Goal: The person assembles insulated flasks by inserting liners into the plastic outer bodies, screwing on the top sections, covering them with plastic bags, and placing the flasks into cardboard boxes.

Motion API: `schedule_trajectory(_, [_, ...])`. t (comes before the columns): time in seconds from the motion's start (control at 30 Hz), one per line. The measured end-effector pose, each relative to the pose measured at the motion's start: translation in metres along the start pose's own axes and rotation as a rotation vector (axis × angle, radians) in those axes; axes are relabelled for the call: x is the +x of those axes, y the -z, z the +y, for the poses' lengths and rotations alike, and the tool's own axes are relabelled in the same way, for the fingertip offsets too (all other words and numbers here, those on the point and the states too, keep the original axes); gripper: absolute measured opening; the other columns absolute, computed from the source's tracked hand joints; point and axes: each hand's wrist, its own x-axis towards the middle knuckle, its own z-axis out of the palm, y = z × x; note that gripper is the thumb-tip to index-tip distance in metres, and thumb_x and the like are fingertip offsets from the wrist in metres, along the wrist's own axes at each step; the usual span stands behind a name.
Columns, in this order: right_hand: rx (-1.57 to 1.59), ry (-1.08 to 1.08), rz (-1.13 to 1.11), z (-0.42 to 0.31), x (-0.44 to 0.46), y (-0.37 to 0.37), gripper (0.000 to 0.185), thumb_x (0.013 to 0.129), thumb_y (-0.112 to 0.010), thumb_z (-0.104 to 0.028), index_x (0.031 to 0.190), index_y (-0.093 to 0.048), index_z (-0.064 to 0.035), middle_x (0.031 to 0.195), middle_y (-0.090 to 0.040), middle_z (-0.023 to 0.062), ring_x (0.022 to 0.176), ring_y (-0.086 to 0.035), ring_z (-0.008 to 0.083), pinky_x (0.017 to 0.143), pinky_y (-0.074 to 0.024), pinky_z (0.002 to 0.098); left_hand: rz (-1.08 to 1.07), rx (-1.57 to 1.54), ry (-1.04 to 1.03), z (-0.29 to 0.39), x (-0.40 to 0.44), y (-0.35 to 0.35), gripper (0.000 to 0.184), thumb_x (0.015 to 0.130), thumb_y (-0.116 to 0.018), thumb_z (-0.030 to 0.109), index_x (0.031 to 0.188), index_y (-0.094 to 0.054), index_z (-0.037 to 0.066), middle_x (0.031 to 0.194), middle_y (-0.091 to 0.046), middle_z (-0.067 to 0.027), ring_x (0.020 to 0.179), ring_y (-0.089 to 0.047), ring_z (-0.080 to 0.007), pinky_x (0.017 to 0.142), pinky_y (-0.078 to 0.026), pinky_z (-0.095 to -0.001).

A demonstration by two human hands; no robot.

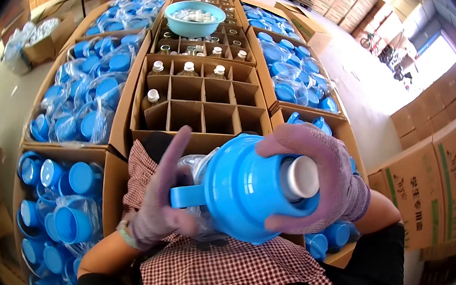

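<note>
A blue thermos flask (239, 189) lies on its side in front of my chest, its white stopper (303, 177) pointing right. My right hand (338, 180), in a purple-grey glove, is wrapped round the stopper end. At the other end my gloved left hand (158, 199) has its fingers apart, beside the blue handle (188, 196); whether it touches the flask I cannot tell. Some clear plastic film (193, 161) shows behind the flask's left end. Just beyond stands a divided carton (202, 114) with several white-capped bottles in its far and left compartments.
Cartons of blue flask parts stand on the left (115, 173) and right (264, 69), many parts in clear bags. A light blue basin (197, 28) of small white pieces rests on farther divided cartons. Printed boxes (430, 186) are stacked at the right.
</note>
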Motion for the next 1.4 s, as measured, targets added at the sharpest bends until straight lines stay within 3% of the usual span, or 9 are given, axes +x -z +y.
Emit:
schedule_trajectory(0.17, [0.174, -0.04, 0.199, -0.003, -0.007, -0.001, 0.121, 0.052, -0.098, -0.06, 0.141, -0.047, 0.0037, 0.128, -0.059, 0.0189, 0.106, -0.066, 0.0279, 0.088, -0.0546, 0.0373, -0.071, 0.795, -0.306, -0.062, -0.01, 0.088, 0.132, 0.051, -0.092, 0.07, 0.15, -0.04, 0.001, 0.155, -0.035, -0.0236, 0.147, -0.035, -0.0371, 0.121, -0.03, -0.0486])
schedule_trajectory(0.33, [0.372, 0.334, 0.33, 0.001, 0.003, -0.026, 0.156, 0.043, -0.105, -0.05, 0.16, -0.017, 0.0051, 0.129, -0.059, 0.0286, 0.107, -0.069, 0.0312, 0.09, -0.0603, 0.0398, -0.077, 0.366, -0.433, -0.033, -0.005, 0.022, 0.039, 0.086, -0.078, 0.026, 0.114, -0.062, 0.005, 0.156, -0.039, -0.0333, 0.14, -0.047, -0.0467, 0.114, -0.039, -0.0569])
schedule_trajectory(0.57, [0.004, 0.15, 0.744, 0.052, -0.03, -0.001, 0.082, 0.07, -0.095, -0.032, 0.136, -0.056, -0.0016, 0.132, -0.058, 0.016, 0.121, -0.061, 0.0275, 0.101, -0.0524, 0.0395, 0.743, -0.648, -0.059, 0.011, -0.005, 0.025, 0.086, 0.098, -0.045, 0.062, 0.157, -0.031, 0.001, 0.121, -0.069, -0.0189, 0.106, -0.07, -0.0389, 0.09, -0.059, -0.0534])
schedule_trajectory(0.6, [0.1, -0.049, 0.933, 0.068, -0.05, -0.028, 0.046, 0.081, -0.084, -0.012, 0.121, -0.063, -0.0023, 0.118, -0.064, 0.0107, 0.1, -0.067, 0.0185, 0.083, -0.0562, 0.0298, 0.186, -0.722, -0.096, -0.002, -0.006, 0.068, 0.079, 0.099, -0.045, 0.058, 0.156, -0.035, 0.003, 0.138, -0.057, -0.0191, 0.117, -0.064, -0.0393, 0.102, -0.051, -0.0554])
schedule_trajectory(0.7, [0.721, -0.633, 1.072, 0.099, -0.092, -0.104, 0.007, 0.09, -0.069, -0.001, 0.096, -0.066, -0.0015, 0.084, -0.065, -0.0004, 0.076, -0.061, 0.0061, 0.07, -0.0509, 0.0221, 0.543, -0.563, -0.123, -0.038, -0.017, 0.131, 0.068, 0.096, -0.049, 0.049, 0.15, -0.048, 0.008, 0.155, -0.048, -0.0163, 0.129, -0.058, -0.0396, 0.112, -0.043, -0.0595])
schedule_trajectory(0.93, [-0.062, 0.08, 0.865, 0.086, -0.081, -0.107, 0.037, 0.073, -0.081, -0.02, 0.108, -0.073, -0.0106, 0.112, -0.066, 0.0085, 0.093, -0.066, 0.0269, 0.079, -0.054, 0.0399, -0.022, -0.518, -0.162, -0.087, -0.013, 0.154, 0.087, 0.098, -0.031, 0.074, 0.166, -0.018, 0.022, 0.172, -0.018, -0.008, 0.157, -0.02, -0.0331, 0.126, -0.015, -0.059])
schedule_trajectory(0.97, [-0.1, 0.165, 0.814, 0.085, -0.081, -0.096, 0.039, 0.072, -0.081, -0.024, 0.108, -0.073, -0.0125, 0.113, -0.065, 0.0069, 0.092, -0.065, 0.0261, 0.077, -0.0535, 0.0408, -0.058, -1.387, -0.146, -0.086, -0.019, 0.145, 0.09, 0.096, -0.033, 0.076, 0.166, -0.018, 0.02, 0.171, -0.02, -0.0097, 0.156, -0.022, -0.0347, 0.126, -0.015, -0.0594])
schedule_trajectory(1.13, [-0.258, 0.228, 0.621, 0.08, -0.1, -0.079, 0.038, 0.073, -0.081, -0.024, 0.108, -0.073, -0.01, 0.111, -0.066, 0.0073, 0.09, -0.068, 0.0217, 0.077, -0.0548, 0.0384, 0.206, -0.578, -0.018, -0.062, -0.015, 0.107, 0.092, 0.096, -0.038, 0.072, 0.166, -0.02, 0.015, 0.17, -0.023, -0.012, 0.155, -0.024, -0.0355, 0.125, -0.019, -0.0584])
schedule_trajectory(1.4, [2.132, -0.502, 0.434, 0.111, -0.123, -0.178, 0.054, 0.103, -0.064, -0.025, 0.147, -0.044, -0.002, 0.14, -0.058, 0.0155, 0.124, -0.062, 0.0252, 0.107, -0.054, 0.0394, 0.642, 0.269, -0.285, -0.061, 0.008, 0.097, 0.07, 0.102, -0.046, 0.049, 0.151, -0.043, -0.001, 0.149, -0.052, -0.0191, 0.135, -0.054, -0.0344, 0.108, -0.05, -0.0514])
